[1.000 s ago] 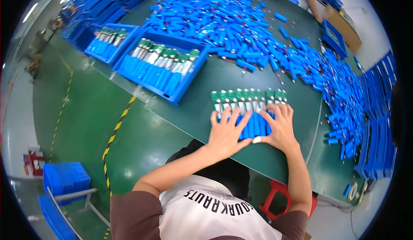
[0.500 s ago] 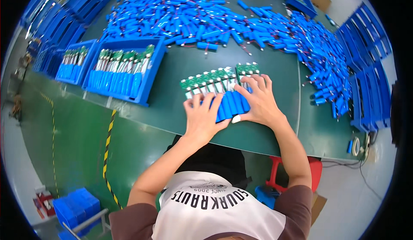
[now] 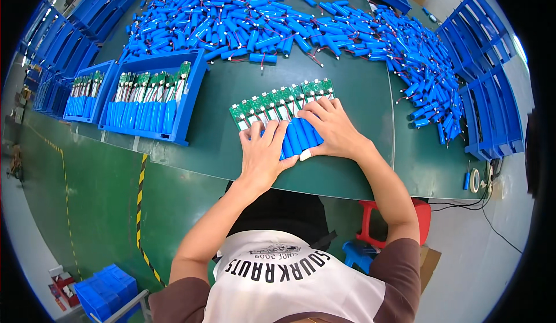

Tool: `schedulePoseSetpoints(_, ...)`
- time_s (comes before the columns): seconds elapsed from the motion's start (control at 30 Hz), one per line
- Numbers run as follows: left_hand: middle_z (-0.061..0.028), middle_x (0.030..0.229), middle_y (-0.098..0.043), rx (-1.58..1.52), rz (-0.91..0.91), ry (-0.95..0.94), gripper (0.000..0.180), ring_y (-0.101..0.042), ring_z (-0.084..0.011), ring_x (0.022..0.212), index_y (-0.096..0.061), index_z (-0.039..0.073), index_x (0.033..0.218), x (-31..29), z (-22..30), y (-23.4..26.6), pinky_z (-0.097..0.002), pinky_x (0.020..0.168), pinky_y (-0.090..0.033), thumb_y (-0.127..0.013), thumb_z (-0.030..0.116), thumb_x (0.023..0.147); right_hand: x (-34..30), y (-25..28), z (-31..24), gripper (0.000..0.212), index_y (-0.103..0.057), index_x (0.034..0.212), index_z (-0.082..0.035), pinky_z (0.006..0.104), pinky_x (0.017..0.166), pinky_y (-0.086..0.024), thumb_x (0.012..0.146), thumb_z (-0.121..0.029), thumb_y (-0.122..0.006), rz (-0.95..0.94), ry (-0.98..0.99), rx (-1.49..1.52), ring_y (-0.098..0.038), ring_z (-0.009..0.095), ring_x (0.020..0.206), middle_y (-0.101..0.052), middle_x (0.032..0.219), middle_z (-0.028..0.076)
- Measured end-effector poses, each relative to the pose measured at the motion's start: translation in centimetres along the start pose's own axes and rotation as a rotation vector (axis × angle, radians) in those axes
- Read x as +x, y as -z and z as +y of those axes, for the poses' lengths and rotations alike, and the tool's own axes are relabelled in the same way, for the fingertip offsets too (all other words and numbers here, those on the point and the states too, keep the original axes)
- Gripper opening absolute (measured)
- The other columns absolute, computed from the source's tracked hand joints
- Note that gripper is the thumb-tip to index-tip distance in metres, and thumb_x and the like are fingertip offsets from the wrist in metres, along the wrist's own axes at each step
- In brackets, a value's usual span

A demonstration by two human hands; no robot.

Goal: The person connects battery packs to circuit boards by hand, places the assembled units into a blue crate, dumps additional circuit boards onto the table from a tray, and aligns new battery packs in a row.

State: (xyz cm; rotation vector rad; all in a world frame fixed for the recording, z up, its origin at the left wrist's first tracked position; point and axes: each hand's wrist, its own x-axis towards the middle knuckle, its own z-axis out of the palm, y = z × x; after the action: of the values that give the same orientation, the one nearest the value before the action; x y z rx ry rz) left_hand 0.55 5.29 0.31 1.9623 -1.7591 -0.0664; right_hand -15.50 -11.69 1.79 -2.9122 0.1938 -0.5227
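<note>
A row of blue cylindrical battery packs (image 3: 298,136) lies side by side on the green table, their green circuit boards (image 3: 282,101) with small white connectors pointing away from me. My left hand (image 3: 262,152) is closed over the left end of the row, fingers bent across the packs and thumb by their near ends. On the right end rests my right hand (image 3: 336,131), its fingers curled over the packs and its thumb against their near ends. Both hands press the row together from its two sides. The outermost packs are partly hidden under my fingers.
A large heap of loose blue batteries (image 3: 231,22) with wires spreads over the table's far side and right. At left stand blue bins (image 3: 188,110) of upright packs with boards. Blue racks (image 3: 492,114) and a tape roll (image 3: 475,179) are at right; a red stool (image 3: 423,221) stands below.
The separate group of packs at the right has come up against the main row, closing the gap between their boards. My right hand has moved left with it. The whole view has shifted slightly.
</note>
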Motion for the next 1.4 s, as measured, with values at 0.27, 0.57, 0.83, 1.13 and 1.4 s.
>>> schedulePoseSetpoints(0.27, -0.0054, 0.121, -0.054, -0.039, 0.017, -0.011, 0.077, -0.047, -0.0284, 0.112, -0.055, 0.009, 0.136, 0.4, -0.3, -0.2, -0.0465, 0.098, -0.035, -0.086, 0.03, 0.068, -0.6, -0.2, 0.0, 0.083, -0.06, 0.124, -0.006, 0.0423, 0.091, -0.039, 0.061, -0.054, -0.086, 0.006, -0.003, -0.007, -0.051, 0.029, 0.109, -0.056, 0.117, 0.008)
schedulePoseSetpoints(0.57, -0.0078, 0.122, -0.053, -0.05, 0.15, -0.172, 0.076, -0.047, -0.0308, 0.114, -0.056, 0.007, 0.132, -0.2, -1.9, 4.0, -0.0502, 0.092, -0.036, -0.084, 0.04, 0.069, 0.0, 2.3, -3.0, 0.089, -0.057, 0.126, 0.001, 0.05, 0.099, -0.043, 0.059, -0.044, -0.092, 0.146, -0.15, 0.021, -0.052, 0.04, 0.115, -0.054, 0.123, 0.018)
schedulePoseSetpoints(0.83, -0.0042, 0.127, -0.058, 0.293, 0.383, -0.297, 0.084, -0.047, -0.0294, 0.119, -0.06, 0.012, 0.133, -1.0, -11.5, 20.9, -0.0495, 0.097, -0.036, -0.089, 0.031, 0.056, 16.9, 3.9, -13.1, 0.087, -0.057, 0.127, -0.002, 0.0471, 0.099, -0.045, 0.06, -0.044, -0.093, 0.559, 0.008, -0.011, -0.052, 0.038, 0.116, -0.054, 0.125, 0.017)
schedulePoseSetpoints(1.13, -0.0084, 0.131, -0.058, 0.139, 0.109, -0.227, 0.078, -0.047, -0.0317, 0.124, -0.061, 0.011, 0.133, -0.6, -29.7, 23.1, -0.0468, 0.105, -0.036, -0.089, 0.027, 0.062, 28.6, -9.0, -17.4, 0.082, -0.059, 0.126, -0.001, 0.047, 0.096, -0.04, 0.074, -0.062, -0.078, 0.401, -0.128, -0.05, -0.05, 0.034, 0.118, -0.056, 0.124, 0.015)
schedulePoseSetpoints(1.4, -0.0093, 0.121, -0.055, -0.114, -0.115, -0.201, 0.068, -0.047, -0.0309, 0.121, -0.063, 0.011, 0.124, 0.2, -31.4, 21.7, -0.0434, 0.11, -0.033, -0.086, 0.035, 0.066, 24.7, -6.2, -16.5, 0.069, -0.057, 0.129, 0.0, 0.0483, 0.106, -0.04, 0.083, -0.048, -0.078, 0.055, -0.1, 0.211, -0.048, 0.035, 0.126, -0.053, 0.132, 0.017)
